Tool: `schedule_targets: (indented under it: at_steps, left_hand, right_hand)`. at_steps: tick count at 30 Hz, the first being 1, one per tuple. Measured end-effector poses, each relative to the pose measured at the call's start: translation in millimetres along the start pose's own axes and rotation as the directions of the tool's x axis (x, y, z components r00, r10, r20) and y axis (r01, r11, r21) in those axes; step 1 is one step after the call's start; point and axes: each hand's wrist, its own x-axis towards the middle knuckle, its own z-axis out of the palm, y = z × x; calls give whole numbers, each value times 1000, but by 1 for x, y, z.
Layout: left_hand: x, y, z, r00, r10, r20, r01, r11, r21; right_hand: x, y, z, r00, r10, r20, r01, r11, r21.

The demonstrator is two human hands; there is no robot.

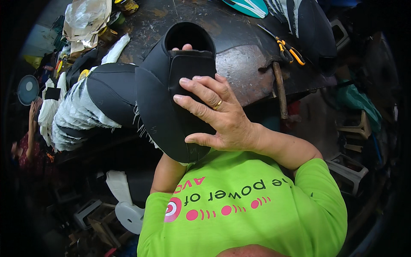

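A black boot upper (pixel 160 103) with a round open collar is held up in front of my chest. My left arm reaches up from beneath it, and only the fingertips of my left hand (pixel 187 47) show, curled at the edge inside the collar opening. The rest of that hand is hidden by the upper. Flat across the upper's front panel lies my right hand (pixel 218 113), fingers stretched and a little apart, a ring on one of them. White frayed lining hangs out along the upper's lower left edge.
Stacked black uppers with white frayed lining (pixel 85 118) lie to the left. On the dark worktable are a worn plate (pixel 246 70), a hammer (pixel 280 90) and orange-handled scissors (pixel 292 51). More black pieces (pixel 314 30) sit far right. Another person's arm (pixel 32 128) shows at far left; stools (pixel 349 173) stand right.
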Motion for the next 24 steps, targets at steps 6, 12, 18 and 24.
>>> schedule_targets:
  at_steps: [6,12,18,24]
  left_hand:
    - [-3,17,7,988,140,62,-153,888,434]
    - [24,-9,34,794,256,551,-560,-45,827]
    - [32,-48,33,835,50,549,-544,-84,835]
    - [21,-38,18,712,24,702,-702,39,711]
  right_hand:
    - [-5,-1,7,997,55,-57,-43,982,184]
    - [-4,56,-33,836,546,53,-415,565,714]
    - [-26,89,-80,985,68,159,-78,995,56]
    - [-33,124,-74,939,132,318,-8,932,-364]
